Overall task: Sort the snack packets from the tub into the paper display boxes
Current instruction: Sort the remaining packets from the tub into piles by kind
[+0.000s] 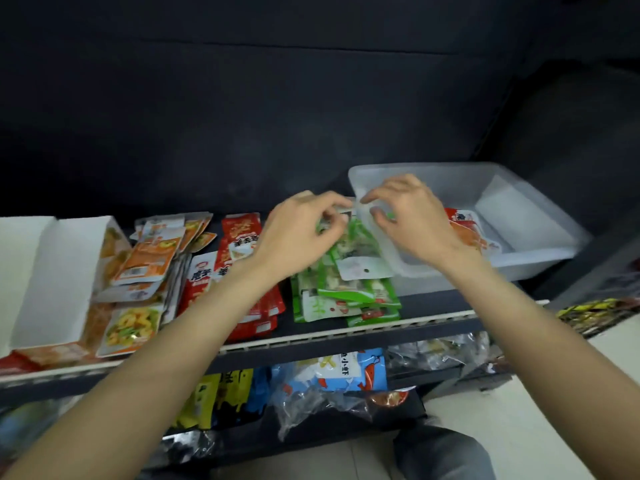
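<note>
Head camera looks down on a dark shelf (433, 306) where snack packets lie in groups. Both hands meet above the green packets (346, 289), which are stacked near the middle of the shelf, just left of the clear plastic tub (519, 209). The left hand (298, 233) has its fingers curled and pinches the upper edge of one green packet (353, 242) that lies on top of this stack. The right hand (412, 220) is close beside it, over the left wall of the tub, with thumb and fingers bent toward the same packet; I cannot tell if they really touch it. Inside the tub one red packet (467, 233) is left, partly hidden behind the right wrist. Left of the green stack lie the red packets (235, 258), then the orange packets (152, 258). A white paper display box (52, 278) stands open at the far left, touching the orange ones.
</note>
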Tool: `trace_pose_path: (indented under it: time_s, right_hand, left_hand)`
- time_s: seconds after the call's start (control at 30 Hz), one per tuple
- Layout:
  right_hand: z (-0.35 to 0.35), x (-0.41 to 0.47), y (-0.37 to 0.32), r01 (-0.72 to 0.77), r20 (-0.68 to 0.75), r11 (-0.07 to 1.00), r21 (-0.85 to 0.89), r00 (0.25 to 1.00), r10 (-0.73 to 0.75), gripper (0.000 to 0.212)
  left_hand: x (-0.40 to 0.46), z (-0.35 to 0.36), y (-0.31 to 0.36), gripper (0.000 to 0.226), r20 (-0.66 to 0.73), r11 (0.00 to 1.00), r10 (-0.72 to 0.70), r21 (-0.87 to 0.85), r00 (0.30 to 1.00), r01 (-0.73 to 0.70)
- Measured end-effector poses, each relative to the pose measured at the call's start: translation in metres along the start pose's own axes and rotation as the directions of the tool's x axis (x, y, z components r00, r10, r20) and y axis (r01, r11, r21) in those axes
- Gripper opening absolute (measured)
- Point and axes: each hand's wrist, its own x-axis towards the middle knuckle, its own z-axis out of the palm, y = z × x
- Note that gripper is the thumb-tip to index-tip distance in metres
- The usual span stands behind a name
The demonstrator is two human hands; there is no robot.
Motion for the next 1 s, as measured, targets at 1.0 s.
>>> trace_pose_path:
  time_s: [1.0]
  right_hand:
    - [0.028, -0.012, 0.216, -0.353, 0.774, 0.908, -0.225, 0.502, 0.387, 0.053]
  left_hand:
    - [0.133, 0.238, 0.052, 0.071, 0.661, 0.876, -0.132, 0.426, 0.738, -0.225]
